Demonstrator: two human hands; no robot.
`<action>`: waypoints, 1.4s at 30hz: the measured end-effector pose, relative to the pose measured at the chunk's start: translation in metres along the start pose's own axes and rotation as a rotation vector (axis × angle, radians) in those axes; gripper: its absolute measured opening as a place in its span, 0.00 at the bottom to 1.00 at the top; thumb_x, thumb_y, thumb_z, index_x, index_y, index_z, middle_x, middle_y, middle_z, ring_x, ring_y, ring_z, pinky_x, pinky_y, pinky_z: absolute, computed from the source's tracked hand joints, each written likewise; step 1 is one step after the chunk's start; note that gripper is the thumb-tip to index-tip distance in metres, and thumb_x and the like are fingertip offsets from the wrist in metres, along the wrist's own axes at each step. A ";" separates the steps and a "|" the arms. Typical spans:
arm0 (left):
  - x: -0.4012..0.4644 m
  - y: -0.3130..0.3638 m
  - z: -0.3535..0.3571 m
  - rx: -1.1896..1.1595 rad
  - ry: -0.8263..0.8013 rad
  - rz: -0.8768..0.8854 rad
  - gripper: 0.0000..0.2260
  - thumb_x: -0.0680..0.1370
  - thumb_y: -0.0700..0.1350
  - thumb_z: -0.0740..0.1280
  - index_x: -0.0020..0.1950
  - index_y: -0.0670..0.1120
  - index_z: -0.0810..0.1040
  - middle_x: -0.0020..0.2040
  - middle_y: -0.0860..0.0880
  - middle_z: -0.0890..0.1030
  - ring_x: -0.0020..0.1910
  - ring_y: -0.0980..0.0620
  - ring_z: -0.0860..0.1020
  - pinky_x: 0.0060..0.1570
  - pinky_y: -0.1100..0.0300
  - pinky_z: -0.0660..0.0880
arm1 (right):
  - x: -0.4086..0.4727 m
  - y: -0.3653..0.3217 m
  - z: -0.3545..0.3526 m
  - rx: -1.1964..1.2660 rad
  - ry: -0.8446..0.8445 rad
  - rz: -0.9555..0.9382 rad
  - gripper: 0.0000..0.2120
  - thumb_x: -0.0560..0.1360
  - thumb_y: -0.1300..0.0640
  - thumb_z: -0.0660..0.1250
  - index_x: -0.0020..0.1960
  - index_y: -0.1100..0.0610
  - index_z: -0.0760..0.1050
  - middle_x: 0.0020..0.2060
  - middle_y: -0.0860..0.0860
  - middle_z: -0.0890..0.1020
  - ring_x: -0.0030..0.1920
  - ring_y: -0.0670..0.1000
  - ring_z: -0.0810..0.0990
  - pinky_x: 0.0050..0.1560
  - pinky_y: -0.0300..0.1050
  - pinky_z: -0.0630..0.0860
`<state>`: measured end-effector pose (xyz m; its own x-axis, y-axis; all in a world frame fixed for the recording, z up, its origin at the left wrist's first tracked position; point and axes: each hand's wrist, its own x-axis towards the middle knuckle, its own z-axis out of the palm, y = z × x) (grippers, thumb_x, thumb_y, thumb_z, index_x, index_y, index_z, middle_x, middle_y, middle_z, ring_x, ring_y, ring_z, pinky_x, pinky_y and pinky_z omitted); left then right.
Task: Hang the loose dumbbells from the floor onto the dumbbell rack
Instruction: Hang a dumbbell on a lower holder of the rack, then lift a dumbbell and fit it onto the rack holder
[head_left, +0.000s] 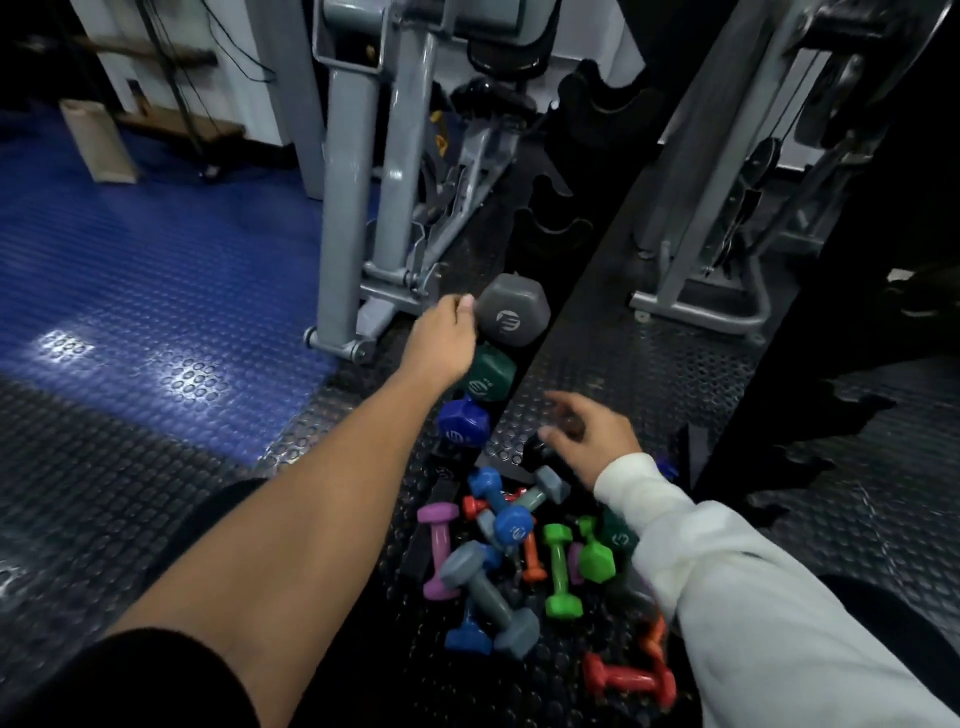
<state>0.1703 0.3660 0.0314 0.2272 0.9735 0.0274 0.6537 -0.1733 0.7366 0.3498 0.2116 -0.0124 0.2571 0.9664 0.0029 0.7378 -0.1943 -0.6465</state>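
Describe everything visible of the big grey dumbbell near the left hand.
The grey dumbbell shows one hexagonal head with a matte coating and a pale round logo; its handle is hidden. It sits on the black rack, above a dark green head. The left hand touches its left side.

My left hand reaches forward, fingers curled around the handle of a grey dumbbell sitting on the black rack. Just below it on the same rack sit a dark green dumbbell and a dark blue dumbbell. My right hand, in a white sleeve, hovers with fingers loosely spread above the black studded floor. Beneath it lies a pile of small loose dumbbells: a blue one, a purple one, two bright green ones, grey, orange and a red one. A grey machine frame stands to the left, beside blue floor matting.
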 end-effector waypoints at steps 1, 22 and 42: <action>-0.008 -0.008 0.007 0.054 -0.035 -0.023 0.22 0.88 0.56 0.52 0.69 0.41 0.73 0.68 0.36 0.77 0.67 0.36 0.74 0.60 0.49 0.68 | -0.004 0.007 0.008 -0.020 -0.102 0.065 0.21 0.74 0.49 0.74 0.66 0.43 0.78 0.53 0.47 0.84 0.54 0.50 0.83 0.59 0.39 0.76; -0.134 -0.166 0.166 0.536 -0.932 -0.224 0.48 0.76 0.51 0.76 0.85 0.61 0.45 0.81 0.38 0.62 0.76 0.38 0.68 0.74 0.44 0.68 | -0.085 0.125 0.175 -0.152 -0.681 0.572 0.26 0.75 0.46 0.72 0.71 0.51 0.73 0.64 0.54 0.80 0.63 0.57 0.79 0.59 0.43 0.74; -0.130 -0.193 0.218 0.628 -0.701 -0.228 0.23 0.83 0.44 0.64 0.77 0.57 0.65 0.67 0.39 0.69 0.61 0.37 0.78 0.60 0.44 0.79 | -0.083 0.169 0.254 0.327 -0.653 0.984 0.21 0.72 0.64 0.75 0.57 0.46 0.73 0.45 0.50 0.79 0.43 0.57 0.83 0.48 0.65 0.82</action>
<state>0.1722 0.2406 -0.2615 0.2929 0.7185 -0.6309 0.9558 -0.2372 0.1737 0.2946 0.1413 -0.3153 0.1859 0.3522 -0.9173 0.1897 -0.9288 -0.3182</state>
